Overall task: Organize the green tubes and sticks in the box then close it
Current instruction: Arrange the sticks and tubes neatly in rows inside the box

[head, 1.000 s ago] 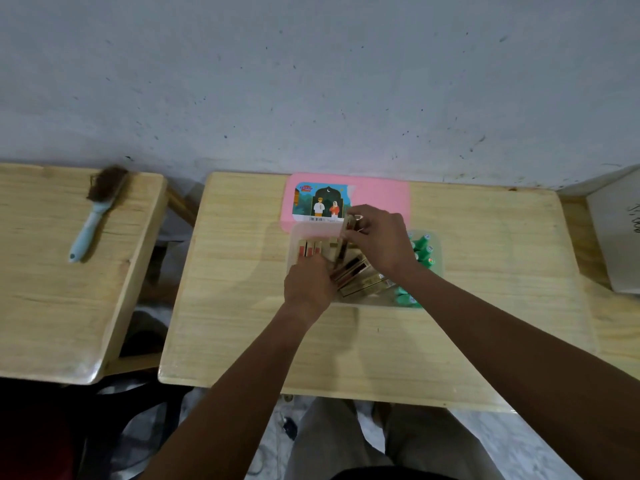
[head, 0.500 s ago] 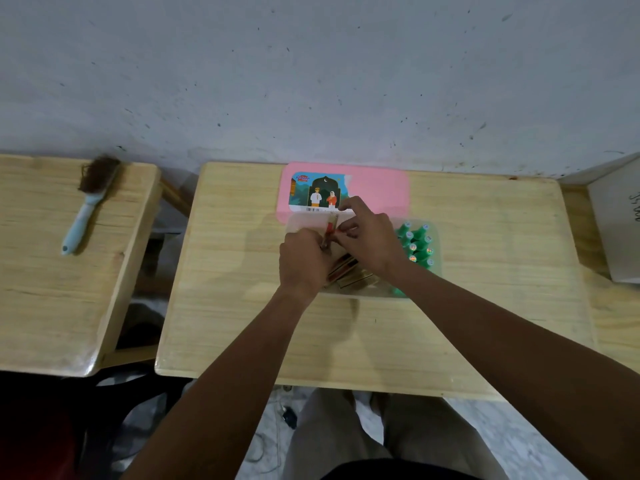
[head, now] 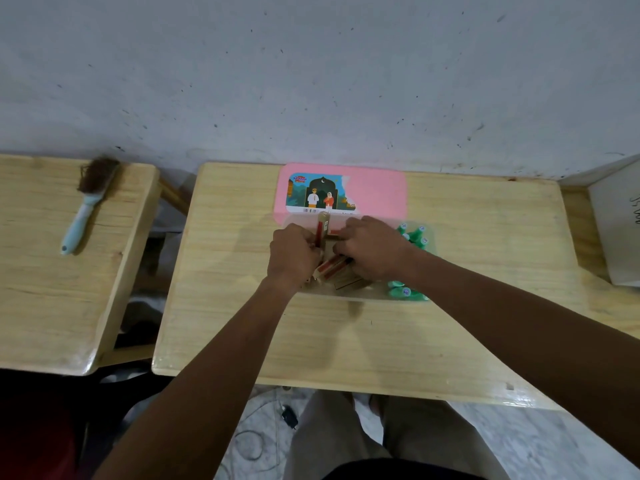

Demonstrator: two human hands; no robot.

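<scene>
Sticks are the matter in hand: the left hand (head: 294, 254) keeps a closed grip on one upright stick (head: 321, 230), its long axis pointing away toward the pink lid (head: 374, 192). The right hand (head: 372, 247) presses down beside it; what it grasps I cannot tell. Loose sticks (head: 332, 266) lie slantwise between both hands in the clear box (head: 360, 295), green tubes (head: 414, 235) at its right end.

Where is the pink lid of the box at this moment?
In the head view the pink lid lies flat on the middle table, at its far edge near the wall, just behind the clear box where both hands work.
</scene>
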